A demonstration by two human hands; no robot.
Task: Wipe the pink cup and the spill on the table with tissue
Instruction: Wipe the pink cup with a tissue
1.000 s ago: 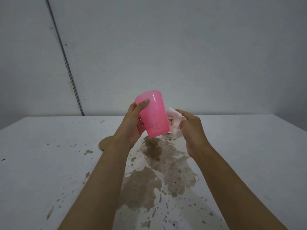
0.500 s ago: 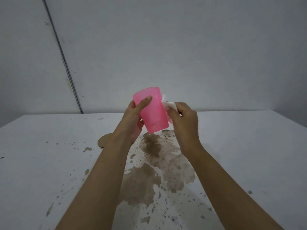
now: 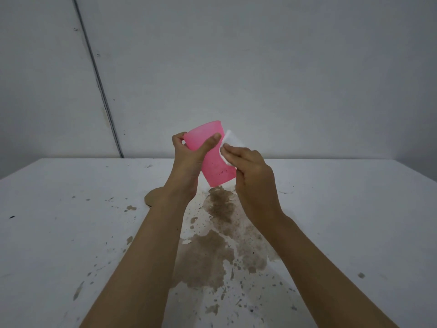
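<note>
Tissue (image 3: 230,144) now higher up pink cup (image 3: 214,155) side vs 0.5 s ago; R hand (image 3: 254,178) pinches it, L hand (image 3: 189,159) wraps translucent speckled cup above brown blotchy spill (image 3: 212,247) on white table (image 3: 71,209)

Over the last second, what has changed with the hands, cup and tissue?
The right hand brought the tissue from beside the pink cup up against its side, near the top. The left hand kept its grip on the cup. The brown spill on the table is unwiped.
</note>
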